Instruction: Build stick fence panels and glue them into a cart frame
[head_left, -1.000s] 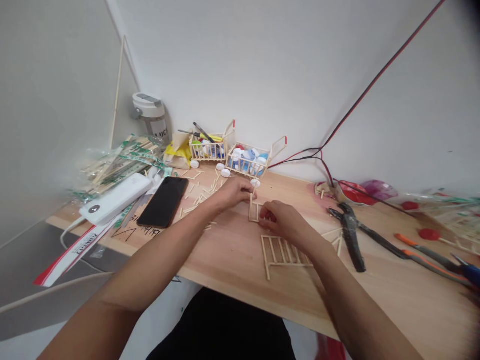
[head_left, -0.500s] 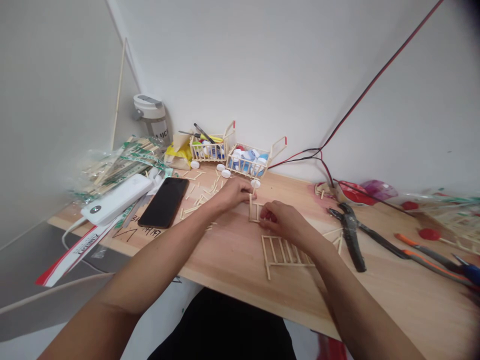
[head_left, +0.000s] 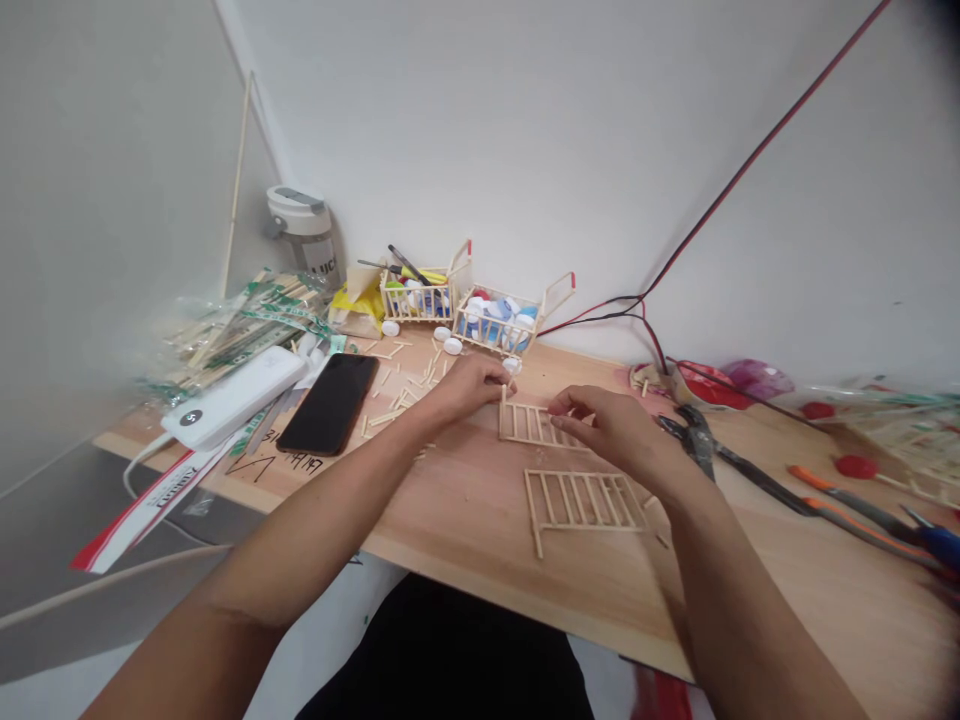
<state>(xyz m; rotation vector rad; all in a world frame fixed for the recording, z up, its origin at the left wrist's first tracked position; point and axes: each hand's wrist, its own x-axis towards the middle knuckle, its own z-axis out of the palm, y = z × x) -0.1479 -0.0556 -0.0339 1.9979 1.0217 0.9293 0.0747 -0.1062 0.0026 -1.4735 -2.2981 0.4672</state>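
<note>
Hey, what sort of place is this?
Probably a small craft workspace: ladder-like stick frames lie on the wooden table, with short cut sticks scattered nearby and hand tools on the right.

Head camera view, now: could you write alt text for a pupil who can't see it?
A person's left hand and right hand are at a ladder-like frame of thin pale wooden sticks on a brown wooden table. A similar stick frame lies nearer the viewer; two small white-wheeled carts of pale sticks stand behind.
</note>
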